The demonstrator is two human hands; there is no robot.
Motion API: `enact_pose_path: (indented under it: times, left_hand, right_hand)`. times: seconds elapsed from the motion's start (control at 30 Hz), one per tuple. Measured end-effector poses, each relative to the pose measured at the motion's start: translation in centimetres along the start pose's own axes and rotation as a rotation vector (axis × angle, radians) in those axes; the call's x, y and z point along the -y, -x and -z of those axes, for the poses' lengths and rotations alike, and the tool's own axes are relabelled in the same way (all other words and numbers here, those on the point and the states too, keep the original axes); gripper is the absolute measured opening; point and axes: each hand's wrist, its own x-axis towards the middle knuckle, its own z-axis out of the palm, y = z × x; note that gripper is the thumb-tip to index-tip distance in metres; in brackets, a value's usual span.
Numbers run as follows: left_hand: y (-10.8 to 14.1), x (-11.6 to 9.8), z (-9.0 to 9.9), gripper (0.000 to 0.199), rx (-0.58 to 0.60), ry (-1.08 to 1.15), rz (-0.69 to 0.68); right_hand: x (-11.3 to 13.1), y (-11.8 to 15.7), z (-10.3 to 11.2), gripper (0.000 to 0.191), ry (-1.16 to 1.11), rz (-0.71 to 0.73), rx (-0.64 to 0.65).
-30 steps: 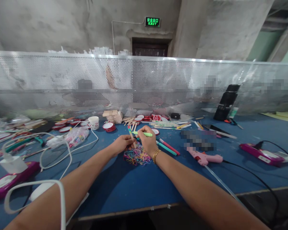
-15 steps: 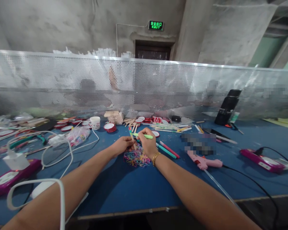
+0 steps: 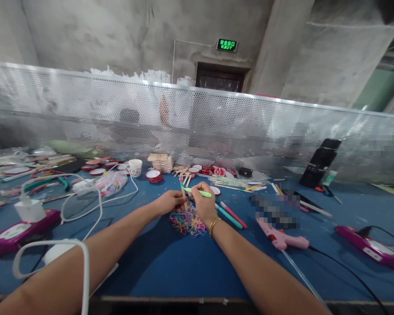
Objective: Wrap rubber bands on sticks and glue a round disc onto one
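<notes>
Between the fingers of my left hand (image 3: pixel 171 202) a flat wooden craft stick (image 3: pixel 185 204) stands nearly upright, its upper end coloured red and green. My right hand (image 3: pixel 204 204) is closed round a light green marker pen (image 3: pixel 202 193), whose tip end points left at the stick. A tangled heap of colourful rubber bands (image 3: pixel 188 222) lies on the blue table under both hands. Just right of my right hand rest a teal marker (image 3: pixel 230 217) and a red marker (image 3: pixel 233 214), side by side.
A pink glue gun (image 3: pixel 282 238) lies to the right, near a purple power strip (image 3: pixel 369 246). Another purple power strip (image 3: pixel 11 236) with white cables is at left. A paper cup (image 3: pixel 135 168), stacked red-rimmed discs (image 3: pixel 154 176) and wooden sticks (image 3: pixel 163 162) stand behind. A perforated metal screen (image 3: pixel 184 118) closes the back.
The camera view has tilted and shifted slightly, so the scene sits a little differently. Both hands keep their holds on the stick and the marker, with little other movement.
</notes>
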Motion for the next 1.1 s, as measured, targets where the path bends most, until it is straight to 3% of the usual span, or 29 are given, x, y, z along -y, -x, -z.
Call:
enact_pose_path:
  times: [0.13, 0.4, 0.6, 0.8, 1.0, 1.1]
  left_hand:
    - [0.04, 0.00, 0.04, 0.044, 0.008, 0.000, 0.001]
    - [0.18, -0.07, -0.15, 0.045, 0.003, -0.001, 0.006]
    - [0.32, -0.53, -0.32, 0.043, -0.003, 0.006, 0.019]
    - [0.44, -0.87, -0.50, 0.040, -0.010, 0.004, 0.036]
    - [0.17, -0.39, -0.30, 0.042, -0.007, 0.005, 0.015]
    - [0.09, -0.15, -0.18, 0.044, -0.005, -0.005, 0.023]
  right_hand:
    - [0.29, 0.01, 0.11, 0.013, 0.025, 0.004, -0.037]
    - [0.07, 0.16, 0.01, 0.015, 0.031, 0.065, 0.019]
    - [0.01, -0.11, 0.23, 0.012, 0.087, 0.049, -0.062]
    - [0.66, 0.23, 0.12, 0.012, -0.005, 0.016, 0.023]
    - [0.31, 0.02, 0.33, 0.013, 0.045, 0.028, -0.047]
    - [0.34, 0.06, 0.24, 0.013, 0.015, 0.038, -0.019]
